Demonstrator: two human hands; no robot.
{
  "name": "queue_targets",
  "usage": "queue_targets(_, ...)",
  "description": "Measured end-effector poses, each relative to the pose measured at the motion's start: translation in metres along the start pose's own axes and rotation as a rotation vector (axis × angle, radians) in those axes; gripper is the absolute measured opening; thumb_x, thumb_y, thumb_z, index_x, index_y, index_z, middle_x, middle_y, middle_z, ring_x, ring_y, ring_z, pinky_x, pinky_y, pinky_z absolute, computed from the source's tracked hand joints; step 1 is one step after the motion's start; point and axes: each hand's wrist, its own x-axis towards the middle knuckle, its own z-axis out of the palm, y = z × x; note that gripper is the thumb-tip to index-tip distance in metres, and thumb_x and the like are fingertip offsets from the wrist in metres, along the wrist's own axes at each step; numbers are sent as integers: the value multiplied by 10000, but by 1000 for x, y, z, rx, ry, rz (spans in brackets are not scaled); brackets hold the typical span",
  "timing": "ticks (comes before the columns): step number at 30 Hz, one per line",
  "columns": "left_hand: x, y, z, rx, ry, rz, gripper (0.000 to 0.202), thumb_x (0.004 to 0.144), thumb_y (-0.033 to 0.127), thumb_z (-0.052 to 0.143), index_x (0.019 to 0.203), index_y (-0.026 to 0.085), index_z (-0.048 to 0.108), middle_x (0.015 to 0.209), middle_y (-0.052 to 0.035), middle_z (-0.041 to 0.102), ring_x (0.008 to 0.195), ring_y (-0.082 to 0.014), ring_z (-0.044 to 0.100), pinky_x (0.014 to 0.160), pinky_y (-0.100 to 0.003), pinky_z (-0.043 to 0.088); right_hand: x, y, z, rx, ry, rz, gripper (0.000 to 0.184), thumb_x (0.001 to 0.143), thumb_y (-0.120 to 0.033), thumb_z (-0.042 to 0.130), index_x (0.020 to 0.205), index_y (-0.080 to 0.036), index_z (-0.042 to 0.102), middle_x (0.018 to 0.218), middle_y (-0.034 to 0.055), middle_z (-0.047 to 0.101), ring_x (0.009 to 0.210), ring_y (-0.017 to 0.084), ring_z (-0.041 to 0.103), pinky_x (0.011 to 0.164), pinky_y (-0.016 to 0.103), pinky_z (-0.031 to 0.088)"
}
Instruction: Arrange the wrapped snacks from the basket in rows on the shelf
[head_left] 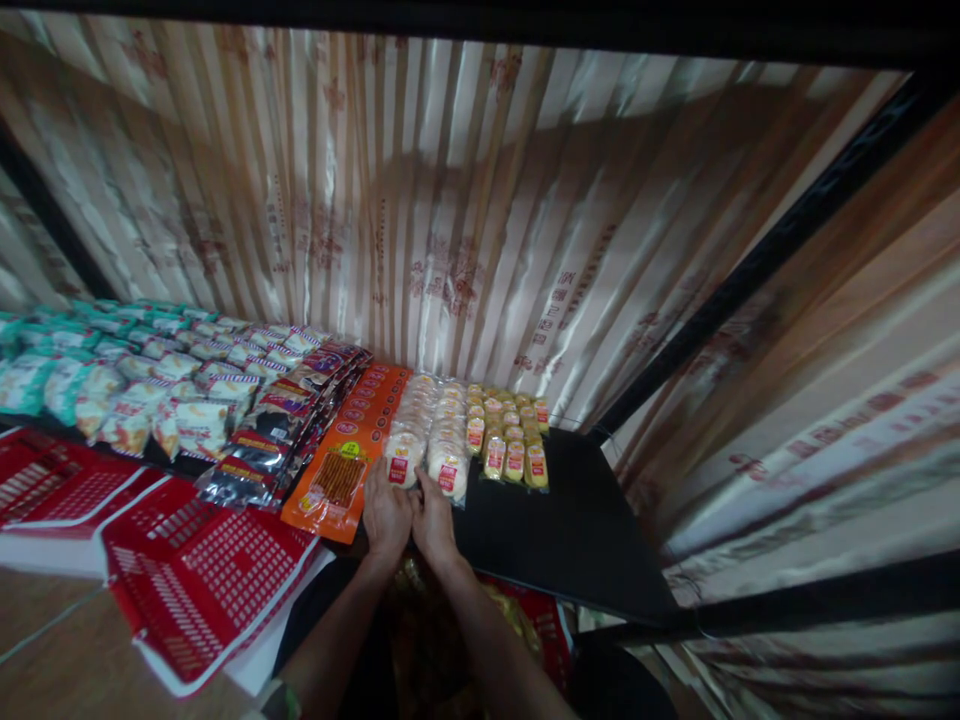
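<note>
Both my hands are at the front end of a row of clear packets of white round crackers or cakes with red labels. My left hand (386,513) grips the left and lower edge of the front cracker packet (403,462). At its lower right corner, my right hand (434,515) closes on the same packet, thumbs near each other. A second row of white packets (448,470) lies just right of it. Left of my hands is a large orange snack bag (346,465) picturing brown sticks. Small yellow packets (514,450) stand farther right.
Dark foil snack bags (274,425), white bags (191,425) and teal bags (64,385) fill the black shelf (555,530) to the left. Red baskets (202,575) stand below its front edge. A black post (750,265) and a patterned curtain (465,220) bound the shelf.
</note>
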Motion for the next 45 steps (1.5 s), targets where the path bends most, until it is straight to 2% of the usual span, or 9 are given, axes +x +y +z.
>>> queue_targets(11,-13,12,-5,-78,16,19,430,771,137,366,1193,85,436,1229,-157,475,1196,-226,388,1014,-412,324,-11,-2,-12,43,104,-14,354,781,-195,413,1095,-145,569,1050,118,601,891,174,580,830,320,463)
queue_targets(18,-38,26,15,-138,-84,78,406,803,138,334,1193,108,443,1228,-139,477,1194,-212,381,1013,-415,325,-32,13,-42,-28,187,34,357,789,-207,395,1102,-151,557,1095,118,565,937,174,564,820,301,463)
queue_targets(23,-45,27,29,-170,-163,78,399,813,189,373,1201,130,446,1244,-137,455,1172,-220,397,998,-416,341,-30,19,-55,-96,190,90,331,773,-213,411,1055,-154,573,1065,115,567,885,182,573,788,297,464)
queue_targets(27,-41,24,32,-147,-175,104,442,790,188,415,1229,137,417,1263,-143,429,1181,-233,381,993,-429,339,-25,21,-57,-100,205,139,299,765,-245,439,1029,-161,552,999,99,571,732,163,581,709,291,475)
queue_targets(31,-36,22,32,-122,-169,154,441,795,213,418,1228,131,414,1243,-143,437,1179,-240,379,982,-428,350,-20,27,-57,-122,223,227,376,755,-290,472,1094,-130,500,925,86,572,626,153,565,656,300,476)
queue_targets(36,-30,17,36,-110,-173,167,432,803,227,409,1226,136,410,1212,-131,472,1160,-241,402,979,-436,352,-11,31,-52,-100,172,152,417,764,-235,445,1168,-144,498,1000,104,570,632,143,570,655,284,479)
queue_targets(42,-27,9,43,-118,-121,173,423,801,213,423,1217,133,417,1199,-137,482,1146,-232,413,970,-430,364,-6,31,-46,-80,188,154,411,753,-232,461,1154,-175,532,968,83,566,639,138,569,639,269,485)
queue_targets(45,-28,8,44,-122,-98,196,426,805,205,420,1224,130,406,1204,-137,477,1156,-227,403,973,-425,363,-7,33,-46,-32,189,157,437,758,-246,463,1183,-148,502,990,98,558,636,134,567,637,271,493)
